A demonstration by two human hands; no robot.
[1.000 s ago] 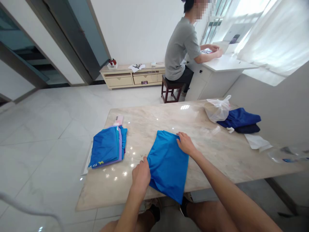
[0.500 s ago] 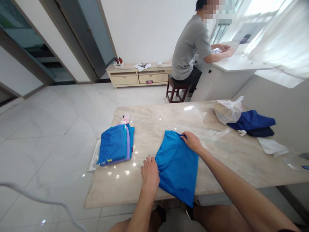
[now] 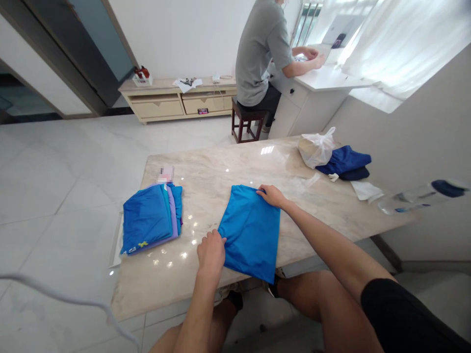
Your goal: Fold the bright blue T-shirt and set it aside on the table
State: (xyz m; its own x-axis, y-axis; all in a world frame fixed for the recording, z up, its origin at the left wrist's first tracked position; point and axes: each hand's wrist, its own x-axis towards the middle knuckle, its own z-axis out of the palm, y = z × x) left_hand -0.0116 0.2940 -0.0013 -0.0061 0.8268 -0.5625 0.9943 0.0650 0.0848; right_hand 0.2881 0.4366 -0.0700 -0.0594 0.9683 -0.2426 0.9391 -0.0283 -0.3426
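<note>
A folded piece of bright blue fabric (image 3: 250, 235), probably a garment, lies on the marble-patterned table (image 3: 206, 166), its lower corner reaching over the near edge. My left hand (image 3: 211, 252) is closed on the fabric's left edge, with small creases around the fingertips. At the top right corner, my right hand (image 3: 273, 196) pinches the edge between thumb and fingers. To the left sits a stack of folded blue and purple clothes (image 3: 149, 218), a small yellow print showing on the top one. A pink phone (image 3: 166, 173) lies just behind that stack.
A tied white plastic bag (image 3: 316, 149) and dark blue cloth (image 3: 348, 163) occupy the table's far right. White paper (image 3: 366, 191) and a clear bottle (image 3: 415, 196) lie nearer. Beyond, a person in a grey shirt (image 3: 261, 54) sits on a stool (image 3: 248, 115) at a white desk.
My view has swung to the right, bringing the bottle fully into sight. The blue fabric lies flatter, with less bunching by my left hand; both hands keep their hold.
</note>
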